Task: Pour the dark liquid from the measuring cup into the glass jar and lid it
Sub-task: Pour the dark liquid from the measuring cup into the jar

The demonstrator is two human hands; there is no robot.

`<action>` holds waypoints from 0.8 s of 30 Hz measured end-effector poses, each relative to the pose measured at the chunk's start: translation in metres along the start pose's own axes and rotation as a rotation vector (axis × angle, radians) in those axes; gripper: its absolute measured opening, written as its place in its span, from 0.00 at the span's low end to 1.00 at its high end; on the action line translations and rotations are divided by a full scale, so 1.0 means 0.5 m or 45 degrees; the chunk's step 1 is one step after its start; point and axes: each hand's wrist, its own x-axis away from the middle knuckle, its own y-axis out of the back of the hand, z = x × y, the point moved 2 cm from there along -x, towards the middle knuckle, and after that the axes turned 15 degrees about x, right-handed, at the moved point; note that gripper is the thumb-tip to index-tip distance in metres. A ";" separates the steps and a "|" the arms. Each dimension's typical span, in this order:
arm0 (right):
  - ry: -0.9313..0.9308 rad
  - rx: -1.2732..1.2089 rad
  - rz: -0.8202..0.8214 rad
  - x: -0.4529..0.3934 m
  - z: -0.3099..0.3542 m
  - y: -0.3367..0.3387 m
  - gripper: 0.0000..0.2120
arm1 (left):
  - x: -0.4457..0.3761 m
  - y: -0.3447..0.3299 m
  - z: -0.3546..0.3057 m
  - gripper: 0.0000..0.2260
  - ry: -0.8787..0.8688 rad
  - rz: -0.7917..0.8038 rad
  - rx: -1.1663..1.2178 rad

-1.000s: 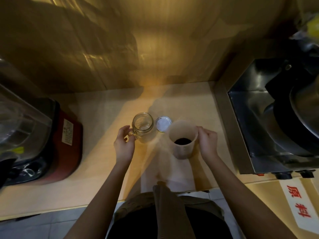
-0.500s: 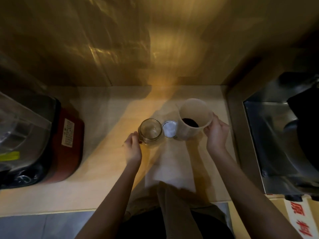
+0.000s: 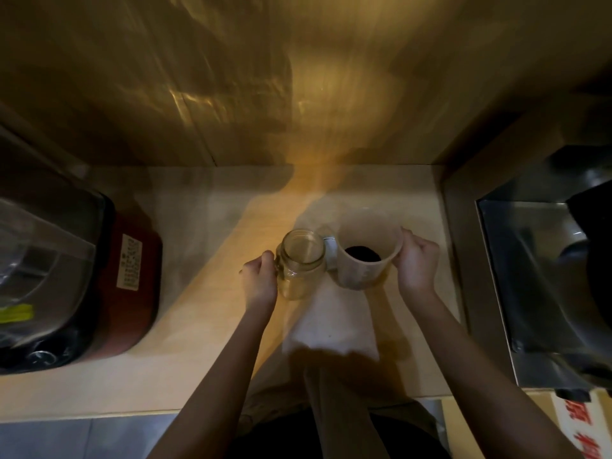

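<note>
An empty clear glass jar [image 3: 302, 260] with a handle is held above the wooden counter [image 3: 212, 293], and my left hand [image 3: 260, 281] grips that handle. Just right of it is a translucent measuring cup [image 3: 364, 256] with dark liquid [image 3: 362, 254] in its bottom. My right hand [image 3: 418, 263] holds the cup by its right side, lifted off the counter. The cup's left rim nearly touches the jar. The jar's round lid [image 3: 330, 253] lies on the counter between them, mostly hidden by the cup.
A red-and-black appliance with a clear cover [image 3: 66, 276] stands at the left. A steel machine [image 3: 543, 286] fills the right side. A white cloth [image 3: 331, 323] lies on the counter under the hands. A wooden wall rises behind.
Both hands have lifted the jar and the cup off the counter, and the cup has come closer to the jar, now covering most of the lid. The head view has shifted.
</note>
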 end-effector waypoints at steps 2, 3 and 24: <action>0.046 0.023 0.006 -0.007 0.016 0.010 0.22 | -0.002 -0.004 -0.020 0.17 -0.009 0.043 -0.010; 0.087 0.034 0.003 -0.010 0.027 0.016 0.21 | -0.003 -0.005 -0.031 0.17 -0.006 0.060 -0.007; 1.097 0.527 0.066 -0.019 0.481 0.114 0.23 | 0.073 0.003 -0.447 0.24 -0.429 0.278 -0.146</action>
